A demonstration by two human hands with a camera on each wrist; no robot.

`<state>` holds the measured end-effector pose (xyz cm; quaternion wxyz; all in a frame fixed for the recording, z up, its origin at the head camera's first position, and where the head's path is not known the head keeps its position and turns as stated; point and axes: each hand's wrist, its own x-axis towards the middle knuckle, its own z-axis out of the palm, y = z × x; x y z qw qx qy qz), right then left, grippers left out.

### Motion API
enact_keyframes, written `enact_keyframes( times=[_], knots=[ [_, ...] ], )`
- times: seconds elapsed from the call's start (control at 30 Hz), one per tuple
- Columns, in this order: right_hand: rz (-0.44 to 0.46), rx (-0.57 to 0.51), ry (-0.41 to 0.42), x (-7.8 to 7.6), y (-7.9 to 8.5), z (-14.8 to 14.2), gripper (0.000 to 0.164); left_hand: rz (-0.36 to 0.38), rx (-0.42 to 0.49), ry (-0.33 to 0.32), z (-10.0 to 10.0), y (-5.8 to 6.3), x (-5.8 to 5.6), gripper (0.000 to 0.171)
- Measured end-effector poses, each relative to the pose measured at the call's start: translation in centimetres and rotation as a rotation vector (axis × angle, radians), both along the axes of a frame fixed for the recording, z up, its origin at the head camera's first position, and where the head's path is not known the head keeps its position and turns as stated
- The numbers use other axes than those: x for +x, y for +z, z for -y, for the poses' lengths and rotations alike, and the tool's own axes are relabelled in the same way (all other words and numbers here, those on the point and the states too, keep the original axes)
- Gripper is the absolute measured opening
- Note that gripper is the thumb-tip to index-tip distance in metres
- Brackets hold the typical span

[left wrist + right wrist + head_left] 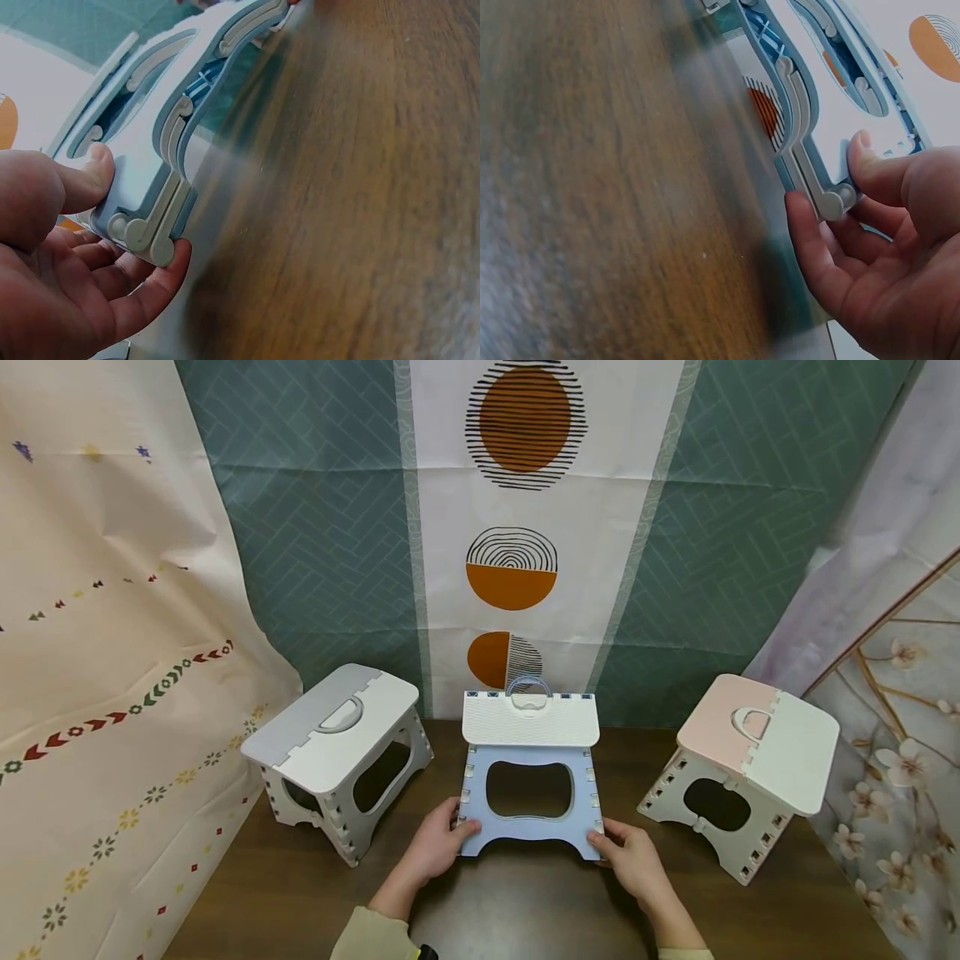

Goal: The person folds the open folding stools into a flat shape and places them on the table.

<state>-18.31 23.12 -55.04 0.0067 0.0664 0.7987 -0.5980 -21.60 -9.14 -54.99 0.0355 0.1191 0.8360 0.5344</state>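
Observation:
A blue and white folding step stool [528, 785] is at the middle of the table, its blue leg panel facing me and its white top half [531, 727] above. My left hand [438, 842] grips the lower left corner, thumb [94, 176] on the front face and fingers behind and under the foot. At the lower right corner, my right hand [630, 856] holds the panel the same way, with the thumb [866, 161] in front. Both wrist views show the leg layers lying close together at the feet. A blue carry handle [528, 683] stands up at the top edge.
To the left stands an unfolded grey and white stool [375, 718]; an unfolded pink and white stool [795, 747] stands to the right. Dark wooden table [517, 910] lies beneath them. Patterned cloths [337, 527] hang behind and at both sides.

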Motion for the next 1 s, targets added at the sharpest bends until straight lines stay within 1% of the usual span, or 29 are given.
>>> enact_keyframes(
  times=[0.27,0.4,0.57,0.8,1.0],
  knots=[
    [0.026,0.004,-0.019,0.03,0.15,0.05,0.035,0.058,-0.004,0.017,-0.07,0.31,0.05,0.049],
    [0.059,0.040,-0.038,0.12,0.10,0.04,0.039,0.077,0.001,0.023,-0.10,0.36,0.15,0.054],
    [0.088,0.077,-0.044,0.28,0.16,0.03,0.045,0.099,0.019,0.015,-0.13,0.25,0.20,0.056],
    [0.091,0.074,-0.055,0.43,0.23,0.12,0.041,0.130,0.030,0.000,-0.17,-0.02,0.19,0.055],
    [0.103,0.091,-0.051,0.48,0.23,0.00,0.043,0.121,0.013,-0.015,-0.11,0.03,0.15,0.050]
  ],
)
